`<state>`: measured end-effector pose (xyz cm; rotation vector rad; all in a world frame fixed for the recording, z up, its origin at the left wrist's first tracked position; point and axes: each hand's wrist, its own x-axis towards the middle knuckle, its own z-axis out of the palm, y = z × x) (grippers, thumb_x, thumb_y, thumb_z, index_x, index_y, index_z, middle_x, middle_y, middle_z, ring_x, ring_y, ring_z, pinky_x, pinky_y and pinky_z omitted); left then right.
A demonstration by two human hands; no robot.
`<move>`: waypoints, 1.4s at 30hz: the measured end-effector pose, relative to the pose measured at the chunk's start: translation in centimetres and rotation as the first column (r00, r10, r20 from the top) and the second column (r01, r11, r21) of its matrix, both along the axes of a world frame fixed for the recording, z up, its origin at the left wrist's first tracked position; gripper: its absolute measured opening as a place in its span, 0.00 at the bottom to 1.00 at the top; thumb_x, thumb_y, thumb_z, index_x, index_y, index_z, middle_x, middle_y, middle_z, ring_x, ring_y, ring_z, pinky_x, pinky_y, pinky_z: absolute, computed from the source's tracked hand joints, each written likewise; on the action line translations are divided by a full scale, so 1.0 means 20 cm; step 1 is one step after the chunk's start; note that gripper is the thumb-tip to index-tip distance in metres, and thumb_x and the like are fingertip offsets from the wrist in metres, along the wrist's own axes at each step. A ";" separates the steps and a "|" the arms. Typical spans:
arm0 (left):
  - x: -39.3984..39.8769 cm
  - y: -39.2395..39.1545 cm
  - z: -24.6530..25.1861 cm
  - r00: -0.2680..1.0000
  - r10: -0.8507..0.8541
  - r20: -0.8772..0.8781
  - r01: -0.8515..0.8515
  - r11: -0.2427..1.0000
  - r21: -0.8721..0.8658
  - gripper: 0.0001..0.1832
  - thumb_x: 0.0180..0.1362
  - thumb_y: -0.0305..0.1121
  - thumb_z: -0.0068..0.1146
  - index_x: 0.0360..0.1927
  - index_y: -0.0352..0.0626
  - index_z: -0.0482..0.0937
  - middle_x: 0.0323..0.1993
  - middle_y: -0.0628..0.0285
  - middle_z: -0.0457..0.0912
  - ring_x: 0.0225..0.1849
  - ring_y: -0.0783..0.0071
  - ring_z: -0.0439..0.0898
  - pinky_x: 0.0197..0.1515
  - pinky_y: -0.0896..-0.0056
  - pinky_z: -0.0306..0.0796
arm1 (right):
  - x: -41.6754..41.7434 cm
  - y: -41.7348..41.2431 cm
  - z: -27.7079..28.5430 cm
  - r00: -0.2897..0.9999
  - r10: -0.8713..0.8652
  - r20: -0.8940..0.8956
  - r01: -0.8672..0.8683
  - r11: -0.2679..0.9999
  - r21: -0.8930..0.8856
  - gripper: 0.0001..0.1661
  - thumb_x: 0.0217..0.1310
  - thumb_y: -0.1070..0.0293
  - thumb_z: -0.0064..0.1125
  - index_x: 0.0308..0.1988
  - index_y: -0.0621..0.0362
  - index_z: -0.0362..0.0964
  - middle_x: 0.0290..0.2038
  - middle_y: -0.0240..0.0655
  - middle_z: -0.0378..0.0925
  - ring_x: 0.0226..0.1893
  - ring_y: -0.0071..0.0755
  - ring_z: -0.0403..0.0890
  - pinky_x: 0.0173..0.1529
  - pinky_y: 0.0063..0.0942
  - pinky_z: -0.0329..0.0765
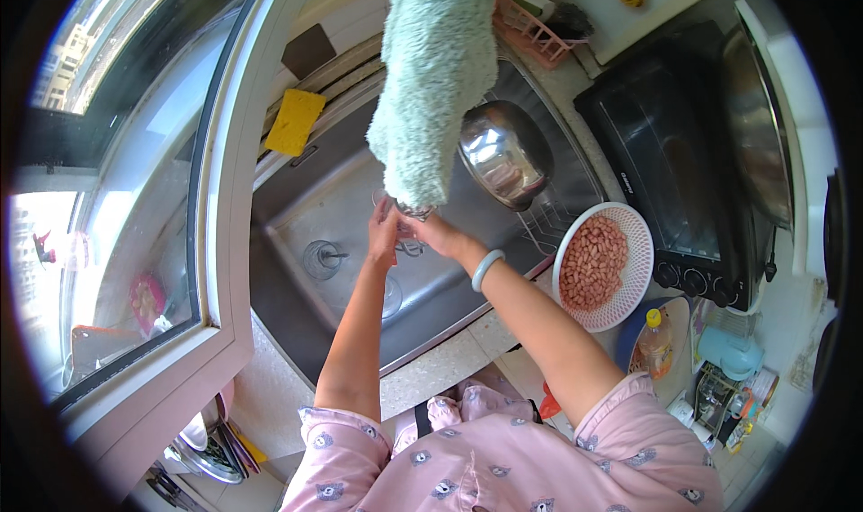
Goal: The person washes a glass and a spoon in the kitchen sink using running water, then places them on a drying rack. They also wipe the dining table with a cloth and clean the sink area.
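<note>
My left hand (pixel 383 234) and my right hand (pixel 435 233) meet over the stainless-steel sink (pixel 350 195). Between them is what looks like a clear glass; only part of its rim shows, beside my left fingertips. A pale green fluffy cloth (pixel 435 87) hangs in front of the camera, its lower end just above my hands and hiding part of my fingers. Some metal shows under that end. On the sink floor, left of my left hand, lies a clear glass (pixel 322 260). Another clear glass (pixel 391 297) stands nearer me, partly behind my left forearm.
A shiny metal bowl (pixel 506 154) leans on a wire rack (pixel 549 222) at the sink's right. Beside it, a white plastic colander (pixel 637 293) holds peanuts (pixel 593 262). A black toaster oven (pixel 667 161) stands further right. A yellow sponge (pixel 295 122) lies behind the sink; an open window frame (pixel 226 175) juts in at left.
</note>
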<state>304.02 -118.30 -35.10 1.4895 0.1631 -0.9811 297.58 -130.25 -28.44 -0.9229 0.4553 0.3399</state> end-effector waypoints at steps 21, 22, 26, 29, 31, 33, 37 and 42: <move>0.07 -0.04 0.22 0.961 0.237 -0.142 -0.158 0.892 0.423 0.41 0.36 0.66 0.58 0.38 0.33 0.77 0.30 0.56 0.80 0.28 0.65 0.76 0.27 0.66 0.68 | 0.05 0.06 0.03 0.929 -0.369 0.026 0.352 0.903 0.246 0.19 0.61 0.70 0.48 0.52 0.66 0.63 0.50 0.37 0.69 0.51 0.29 0.70 0.58 0.28 0.65; 0.09 -0.03 0.20 0.967 0.225 -0.122 -0.154 0.892 0.424 0.40 0.37 0.65 0.58 0.37 0.34 0.77 0.30 0.56 0.80 0.28 0.66 0.76 0.26 0.67 0.67 | 0.04 0.09 0.06 0.976 -0.167 0.140 0.195 0.954 -0.228 0.17 0.63 0.68 0.45 0.49 0.66 0.64 0.50 0.39 0.69 0.50 0.31 0.71 0.57 0.29 0.68; 0.15 0.01 0.21 0.975 0.081 -0.207 0.010 0.914 0.406 0.36 0.40 0.63 0.58 0.38 0.37 0.77 0.23 0.60 0.76 0.20 0.73 0.70 0.20 0.69 0.63 | 0.02 0.08 -0.03 0.991 -0.047 0.123 0.085 0.943 -0.321 0.17 0.61 0.68 0.48 0.48 0.65 0.65 0.45 0.41 0.73 0.44 0.32 0.75 0.49 0.30 0.73; 0.12 0.05 0.21 0.987 0.018 -0.161 0.023 0.969 0.245 0.37 0.45 0.59 0.57 0.49 0.38 0.72 0.21 0.62 0.73 0.14 0.79 0.63 0.15 0.72 0.58 | 0.07 -0.02 -0.11 0.972 -0.233 -0.015 0.229 0.962 -0.146 0.17 0.58 0.71 0.51 0.48 0.65 0.65 0.41 0.38 0.74 0.39 0.28 0.76 0.42 0.30 0.75; 0.07 0.09 0.21 0.999 -0.016 -0.050 0.022 0.992 0.126 0.37 0.48 0.56 0.57 0.56 0.41 0.67 0.21 0.64 0.72 0.12 0.82 0.59 0.13 0.75 0.55 | 0.10 -0.09 -0.13 0.911 -0.365 -0.192 0.391 0.912 0.122 0.16 0.59 0.69 0.48 0.46 0.66 0.66 0.40 0.39 0.74 0.38 0.32 0.77 0.40 0.33 0.76; 0.00 0.10 0.23 0.995 -0.056 0.087 0.053 0.998 0.035 0.39 0.50 0.52 0.57 0.62 0.45 0.60 0.22 0.66 0.72 0.11 0.85 0.58 0.11 0.79 0.51 | 0.14 -0.11 0.03 0.820 -0.453 -0.349 0.553 0.784 0.281 0.20 0.61 0.63 0.43 0.45 0.69 0.66 0.41 0.46 0.74 0.39 0.40 0.78 0.41 0.38 0.77; -0.05 0.07 0.24 0.984 0.164 0.070 -0.166 0.986 0.020 0.37 0.49 0.57 0.58 0.59 0.51 0.63 0.19 0.72 0.65 0.11 0.85 0.56 0.10 0.78 0.47 | 0.16 0.00 0.08 0.778 -0.512 -0.364 0.617 0.733 0.285 0.28 0.66 0.54 0.36 0.46 0.72 0.63 0.43 0.54 0.73 0.43 0.50 0.78 0.47 0.42 0.77; 0.02 0.03 0.32 0.860 0.263 -0.437 -0.254 0.964 0.081 0.38 0.41 0.76 0.45 0.34 0.48 0.72 0.13 0.72 0.63 0.09 0.83 0.51 0.11 0.75 0.44 | 0.02 0.22 0.01 0.998 0.052 -0.027 -0.058 0.906 -0.418 0.25 0.65 0.54 0.39 0.51 0.62 0.64 0.48 0.46 0.72 0.51 0.41 0.73 0.55 0.35 0.70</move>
